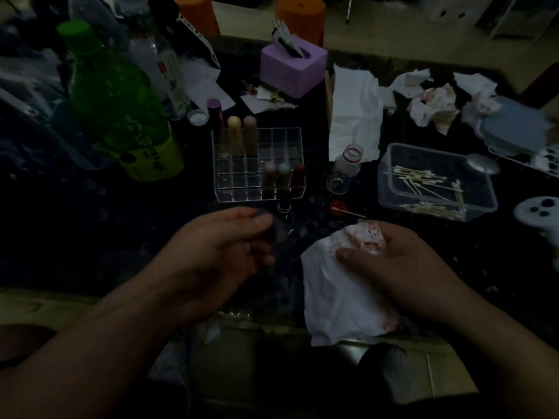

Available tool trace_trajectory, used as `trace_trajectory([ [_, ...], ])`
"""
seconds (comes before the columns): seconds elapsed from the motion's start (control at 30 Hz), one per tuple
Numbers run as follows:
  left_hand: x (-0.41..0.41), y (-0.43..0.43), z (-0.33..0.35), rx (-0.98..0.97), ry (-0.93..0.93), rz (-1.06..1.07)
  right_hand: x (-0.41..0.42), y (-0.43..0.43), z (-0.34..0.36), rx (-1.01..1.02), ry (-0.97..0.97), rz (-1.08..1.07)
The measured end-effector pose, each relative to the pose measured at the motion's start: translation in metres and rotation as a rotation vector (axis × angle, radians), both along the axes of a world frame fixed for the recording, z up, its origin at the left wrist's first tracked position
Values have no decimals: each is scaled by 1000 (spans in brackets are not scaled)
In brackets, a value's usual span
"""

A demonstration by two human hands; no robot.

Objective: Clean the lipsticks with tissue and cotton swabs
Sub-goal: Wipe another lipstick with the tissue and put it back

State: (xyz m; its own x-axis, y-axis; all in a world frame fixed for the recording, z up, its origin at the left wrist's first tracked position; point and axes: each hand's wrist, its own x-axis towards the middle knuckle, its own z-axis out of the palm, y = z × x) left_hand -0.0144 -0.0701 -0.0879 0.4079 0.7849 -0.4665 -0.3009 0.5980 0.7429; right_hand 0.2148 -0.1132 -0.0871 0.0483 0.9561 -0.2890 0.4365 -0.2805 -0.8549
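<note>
My left hand (223, 246) curls around a small dark lipstick part (273, 229) near the table's front edge; its shape is hard to make out in the dim light. My right hand (396, 267) holds a white tissue (332, 297) stained red at its top. A dark lipstick tube (284, 204) stands just in front of the clear acrylic organizer (260, 164), which holds several lipsticks. A clear box of cotton swabs (435, 182) sits at the right. One used swab (351, 213) lies beside a red cap (337, 207).
A green bottle (121, 107) and clear bottles stand at the left. A purple tissue box (293, 65) is at the back. Crumpled stained tissues (435, 104) lie back right, and a small open bottle (348, 164) stands beside the organizer. A white controller (538, 216) lies far right.
</note>
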Motion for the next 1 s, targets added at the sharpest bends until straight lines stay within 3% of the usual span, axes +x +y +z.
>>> trace_trajectory([
  [0.07,10,-7,3,-68,-96,1,-7,-5,7,85,8,39],
  [0.23,29,-15,7,-121,-96,1,-20,-13,16,201,172,49],
  [0.57,26,-13,1,-127,-115,-57,-25,-18,16,382,273,100],
  [1.0,31,-6,3,-91,-67,-70,-22,-10,5,650,-187,131],
])
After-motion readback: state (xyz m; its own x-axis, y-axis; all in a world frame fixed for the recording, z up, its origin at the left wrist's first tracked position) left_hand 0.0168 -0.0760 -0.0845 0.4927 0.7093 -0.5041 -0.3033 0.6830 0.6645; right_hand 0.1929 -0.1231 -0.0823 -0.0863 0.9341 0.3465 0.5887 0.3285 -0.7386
